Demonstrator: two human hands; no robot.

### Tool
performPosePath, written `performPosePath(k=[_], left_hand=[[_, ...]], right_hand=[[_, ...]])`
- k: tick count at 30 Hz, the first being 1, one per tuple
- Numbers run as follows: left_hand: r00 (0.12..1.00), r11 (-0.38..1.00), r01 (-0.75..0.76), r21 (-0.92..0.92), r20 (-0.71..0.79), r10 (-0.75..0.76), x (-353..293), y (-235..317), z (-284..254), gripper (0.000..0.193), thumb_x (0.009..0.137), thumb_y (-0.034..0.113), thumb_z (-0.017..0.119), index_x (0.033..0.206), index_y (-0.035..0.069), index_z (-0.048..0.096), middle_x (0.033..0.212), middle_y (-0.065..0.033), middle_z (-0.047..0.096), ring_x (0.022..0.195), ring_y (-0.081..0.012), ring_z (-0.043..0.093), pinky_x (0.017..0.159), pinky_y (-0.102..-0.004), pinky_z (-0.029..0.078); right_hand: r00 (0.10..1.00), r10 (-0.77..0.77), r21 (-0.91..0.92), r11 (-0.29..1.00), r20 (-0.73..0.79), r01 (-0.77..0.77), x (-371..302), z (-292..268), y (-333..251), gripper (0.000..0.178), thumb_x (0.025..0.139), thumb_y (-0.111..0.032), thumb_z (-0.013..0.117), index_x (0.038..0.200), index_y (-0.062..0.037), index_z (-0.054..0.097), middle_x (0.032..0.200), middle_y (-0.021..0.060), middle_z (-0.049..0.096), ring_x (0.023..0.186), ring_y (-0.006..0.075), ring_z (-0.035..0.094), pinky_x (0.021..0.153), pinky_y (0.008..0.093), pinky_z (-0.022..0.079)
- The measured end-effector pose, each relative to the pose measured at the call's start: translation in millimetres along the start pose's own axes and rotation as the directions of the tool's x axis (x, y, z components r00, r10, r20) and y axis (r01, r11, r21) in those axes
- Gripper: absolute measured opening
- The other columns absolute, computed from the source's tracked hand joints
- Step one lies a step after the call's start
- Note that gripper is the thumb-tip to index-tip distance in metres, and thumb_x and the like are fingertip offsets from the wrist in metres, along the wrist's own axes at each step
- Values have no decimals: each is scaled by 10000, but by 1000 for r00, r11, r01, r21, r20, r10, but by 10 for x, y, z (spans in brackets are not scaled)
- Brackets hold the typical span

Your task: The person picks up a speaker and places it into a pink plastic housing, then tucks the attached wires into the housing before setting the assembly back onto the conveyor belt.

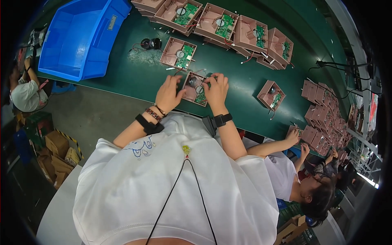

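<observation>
A small pinkish-brown open box (189, 97) lies on the green table right in front of me. Inside it are a black round part (192, 81), a pale disc (199, 89) and a green circuit board (200, 98). My left hand (167, 96) is at the box's left side, its thumb and fingers apart, the thumb close to the wall. On the other side my right hand (217, 90) bends over the box's right edge, thumb and fingertips drawn together. Whatever those fingertips pinch is too small to make out. Thin wires stick out at the box's far end.
Just beyond lies a similar box (167, 57), with black round parts (151, 43) to its left. Stacked boxes (215, 24) line the back. A large blue bin (75, 41) stands left. One box (265, 97) sits right, before a co-worker's hands (293, 137) and piled boxes (326, 114).
</observation>
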State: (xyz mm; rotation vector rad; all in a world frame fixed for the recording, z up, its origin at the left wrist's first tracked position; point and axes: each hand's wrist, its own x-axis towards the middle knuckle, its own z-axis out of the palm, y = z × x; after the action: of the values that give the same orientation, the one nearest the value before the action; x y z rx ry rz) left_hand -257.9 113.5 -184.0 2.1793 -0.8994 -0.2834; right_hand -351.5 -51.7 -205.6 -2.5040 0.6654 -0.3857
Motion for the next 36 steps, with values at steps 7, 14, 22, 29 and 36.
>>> performPosePath(k=[7, 14, 22, 29, 36], left_hand=[[931, 992, 122, 42, 341, -129, -44, -36, 82, 461, 756, 104, 588, 1198, 72, 463, 966, -175, 551, 759, -380, 591, 650, -431, 500], [923, 1000, 26, -15, 384, -18, 139, 224, 537, 443, 742, 86, 612, 1170, 78, 501, 937, -170, 557, 802, -351, 584, 680, -423, 485], [927, 955, 52, -292, 371, 63, 477, 668, 711, 271, 769, 102, 611, 1038, 84, 576, 952, -131, 558, 825, -311, 575, 715, -367, 476], [930, 980, -2, 198, -360, 75, 841, -277, -454, 116, 741, 53, 583, 855, 68, 599, 915, -112, 546, 899, -296, 523, 776, -373, 428], [973, 839, -140, 526, -82, 214, 1132, -851, -782, 356, 684, 61, 637, 1031, 88, 561, 978, -130, 519, 876, -314, 525, 761, -396, 435]], right_hand=[[991, 50, 9, 999, 121, -51, -2, -34, 50, 287, 676, -82, 700, 929, -56, 567, 1011, 130, 481, 967, 298, 465, 815, 420, 385], [965, 216, -43, 974, -150, -225, -237, -277, 314, 523, 698, -121, 703, 1154, -5, 475, 1154, 231, 417, 1065, 408, 426, 908, 451, 366], [987, 111, -386, 911, -118, -149, -320, -594, 412, 491, 725, -168, 685, 1176, -86, 509, 1204, 192, 418, 1109, 379, 407, 932, 432, 349], [998, 55, -467, 883, -6, -52, -311, -574, 701, 418, 712, -188, 692, 1102, -95, 575, 1222, 161, 428, 1136, 353, 403, 956, 447, 320], [990, 140, -586, 799, -33, -133, 108, -732, 475, 379, 707, -200, 698, 1057, -99, 593, 1213, 155, 436, 1128, 339, 404, 961, 455, 303]])
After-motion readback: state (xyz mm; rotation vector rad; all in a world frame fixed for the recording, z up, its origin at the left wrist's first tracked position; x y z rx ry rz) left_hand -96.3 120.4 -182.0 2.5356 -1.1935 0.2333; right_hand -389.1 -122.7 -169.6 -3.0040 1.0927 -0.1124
